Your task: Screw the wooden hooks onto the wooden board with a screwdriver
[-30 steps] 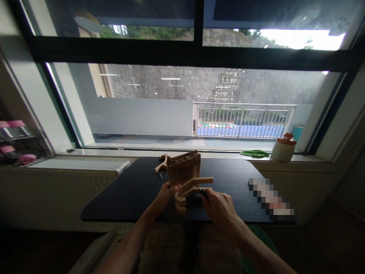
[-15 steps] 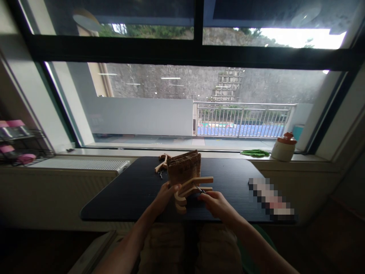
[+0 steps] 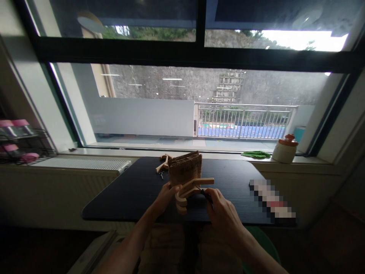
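A curved light wooden frame piece (image 3: 190, 189) stands near the front of the dark table (image 3: 128, 198), just before a brown wooden model block (image 3: 185, 168). My left hand (image 3: 166, 197) is closed round the frame's left end. My right hand (image 3: 221, 213) grips a small dark-handled tool (image 3: 205, 194), whose tip touches the frame's right side.
More small wooden parts (image 3: 162, 163) lie behind the block. A white jar with an orange lid (image 3: 284, 148) and a green cloth (image 3: 256, 154) rest on the window sill. A radiator (image 3: 82, 164) runs at left beside a wire rack with pink-lidded items (image 3: 17, 142).
My right hand turned back over the tool, its back facing up again, and pressed closer to the frame. My left hand kept its hold.
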The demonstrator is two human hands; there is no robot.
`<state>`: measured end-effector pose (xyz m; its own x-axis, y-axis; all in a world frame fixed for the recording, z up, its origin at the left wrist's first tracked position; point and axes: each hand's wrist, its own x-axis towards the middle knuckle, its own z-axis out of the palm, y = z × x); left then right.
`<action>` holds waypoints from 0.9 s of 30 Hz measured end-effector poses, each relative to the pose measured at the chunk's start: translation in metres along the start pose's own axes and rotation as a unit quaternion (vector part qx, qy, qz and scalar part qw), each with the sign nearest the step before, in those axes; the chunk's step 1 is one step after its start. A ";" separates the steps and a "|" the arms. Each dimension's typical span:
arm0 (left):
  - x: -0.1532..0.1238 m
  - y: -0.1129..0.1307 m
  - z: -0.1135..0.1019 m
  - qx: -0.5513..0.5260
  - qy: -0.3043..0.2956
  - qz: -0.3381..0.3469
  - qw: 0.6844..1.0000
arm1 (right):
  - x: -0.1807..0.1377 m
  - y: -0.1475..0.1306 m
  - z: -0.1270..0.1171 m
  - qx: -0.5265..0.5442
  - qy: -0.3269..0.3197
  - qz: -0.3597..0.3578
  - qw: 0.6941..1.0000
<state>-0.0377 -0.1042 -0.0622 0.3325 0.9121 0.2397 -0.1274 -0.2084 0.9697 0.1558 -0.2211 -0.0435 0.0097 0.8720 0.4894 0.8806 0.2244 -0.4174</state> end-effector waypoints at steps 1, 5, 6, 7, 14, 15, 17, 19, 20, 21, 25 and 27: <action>0.000 0.000 0.000 0.006 0.000 0.002 1.000 | 0.000 0.001 0.000 -0.048 0.005 -0.020 0.999; 0.000 -0.001 -0.002 0.039 0.013 0.011 0.999 | 0.000 0.004 -0.002 -0.189 0.008 -0.100 0.977; 0.001 -0.002 -0.003 0.046 0.014 0.013 0.999 | 0.001 0.004 -0.003 -0.212 0.007 -0.113 0.971; 0.001 -0.002 -0.003 0.049 0.015 0.013 0.999 | 0.002 0.004 -0.004 -0.229 0.008 -0.123 0.966; -0.002 0.006 0.001 0.026 -0.009 0.011 1.000 | 0.008 0.002 -0.005 -0.280 -0.019 -0.126 0.951; -0.002 0.007 0.002 0.019 -0.010 0.011 1.000 | 0.009 0.002 -0.005 -0.283 -0.026 -0.120 0.951; -0.002 0.008 0.003 0.014 -0.008 0.009 1.000 | 0.008 0.003 -0.002 -0.277 -0.039 -0.108 0.954; -0.002 0.007 0.002 0.024 0.001 0.010 1.000 | 0.007 0.003 0.000 -0.249 -0.046 -0.090 0.963; -0.001 0.006 0.002 0.032 0.007 0.009 0.999 | 0.007 0.003 0.001 -0.227 -0.047 -0.078 0.970; -0.001 0.005 0.001 0.038 0.013 0.007 0.999 | 0.007 0.003 0.001 -0.200 -0.047 -0.064 0.977; 0.000 0.002 -0.001 0.029 0.008 0.005 1.000 | 0.008 0.004 0.002 -0.089 -0.055 -0.011 0.994; 0.000 0.001 -0.001 0.017 0.003 0.009 1.000 | 0.010 0.006 0.002 -0.034 -0.067 0.017 0.997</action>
<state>-0.0387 -0.1045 -0.0610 0.3252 0.9103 0.2563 -0.1019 -0.2357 0.9665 0.1607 -0.2105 -0.0429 -0.0199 0.9298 0.3675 0.9110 0.1683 -0.3764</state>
